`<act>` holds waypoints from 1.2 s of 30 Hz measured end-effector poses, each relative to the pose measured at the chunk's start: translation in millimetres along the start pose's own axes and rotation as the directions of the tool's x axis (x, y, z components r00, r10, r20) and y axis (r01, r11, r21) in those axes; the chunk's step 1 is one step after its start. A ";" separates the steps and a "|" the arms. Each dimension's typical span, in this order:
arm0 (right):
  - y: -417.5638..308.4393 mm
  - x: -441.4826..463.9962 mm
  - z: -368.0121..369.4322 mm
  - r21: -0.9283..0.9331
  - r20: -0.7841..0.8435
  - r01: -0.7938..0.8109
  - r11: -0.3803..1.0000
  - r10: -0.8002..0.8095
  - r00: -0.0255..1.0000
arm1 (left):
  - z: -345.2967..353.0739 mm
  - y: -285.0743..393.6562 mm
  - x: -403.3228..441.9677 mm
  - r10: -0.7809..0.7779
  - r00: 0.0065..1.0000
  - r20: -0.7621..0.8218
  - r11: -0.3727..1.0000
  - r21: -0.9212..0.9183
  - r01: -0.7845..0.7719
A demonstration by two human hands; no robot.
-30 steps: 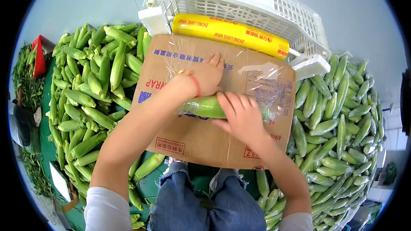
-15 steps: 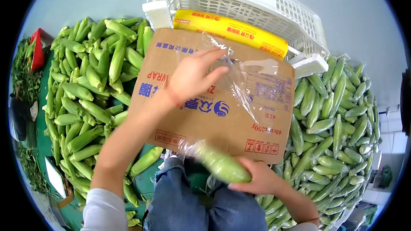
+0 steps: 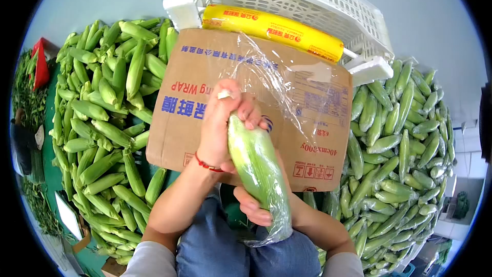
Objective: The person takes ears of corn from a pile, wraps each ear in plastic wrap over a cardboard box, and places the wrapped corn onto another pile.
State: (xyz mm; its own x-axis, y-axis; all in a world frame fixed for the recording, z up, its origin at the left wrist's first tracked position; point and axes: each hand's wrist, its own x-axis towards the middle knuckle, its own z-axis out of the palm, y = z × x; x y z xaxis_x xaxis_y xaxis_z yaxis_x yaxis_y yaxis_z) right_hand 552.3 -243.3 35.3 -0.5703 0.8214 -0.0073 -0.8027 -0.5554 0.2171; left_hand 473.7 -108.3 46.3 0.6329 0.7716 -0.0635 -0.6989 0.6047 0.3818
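Observation:
An ear of corn in its green husk [image 3: 259,169] is held upright-tilted above my lap, its lower end covered in shiny clear film. My left hand [image 3: 220,128], with a red cord at the wrist, is closed around the ear's top end. Lower down, my right hand [image 3: 254,209] grips the ear from behind, fingers partly hidden by it. Behind the hands, a sheet of clear film [image 3: 287,100] lies across a printed cardboard sheet [image 3: 177,79]. A yellow roll of cling wrap [image 3: 271,28] sits at the cardboard's far edge.
Loose husked corn [image 3: 105,118] is heaped on the left, over a green surface. Film-wrapped ears [image 3: 400,159] fill the right side. A white plastic crate [image 3: 307,0] stands behind the roll. A red object [image 3: 41,64] and leafy greens [image 3: 31,200] show at far left.
My left hand has come down off the film to the corn's top end. The ear has swung from a low slant to nearly upright, with my right hand still on it.

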 end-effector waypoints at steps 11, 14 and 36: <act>-32.5 -59.2 46.6 -0.322 0.339 -0.496 -0.806 -0.588 0.734 | -41.0 42.3 -42.8 0.450 0.890 -0.077 0.172 0.985 -0.001; -35.1 -74.1 62.8 -0.187 0.681 -0.293 -0.938 -0.339 0.650 | -56.6 40.0 -74.5 0.132 0.874 -0.467 0.630 0.721 0.290; -38.3 -133.0 -2.0 -0.644 -0.251 0.724 0.247 -0.962 0.106 | 37.9 -46.6 -58.5 -0.622 0.671 0.403 -0.204 0.744 -0.636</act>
State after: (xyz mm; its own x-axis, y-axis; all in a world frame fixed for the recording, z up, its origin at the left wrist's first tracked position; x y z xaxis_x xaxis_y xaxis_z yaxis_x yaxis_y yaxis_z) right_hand 658.6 -331.5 26.1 0.6686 0.5886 -0.4545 -0.7235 0.3736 -0.5805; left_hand 481.9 -189.1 67.1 0.9939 0.0622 0.0909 -0.0118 -0.7609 0.6487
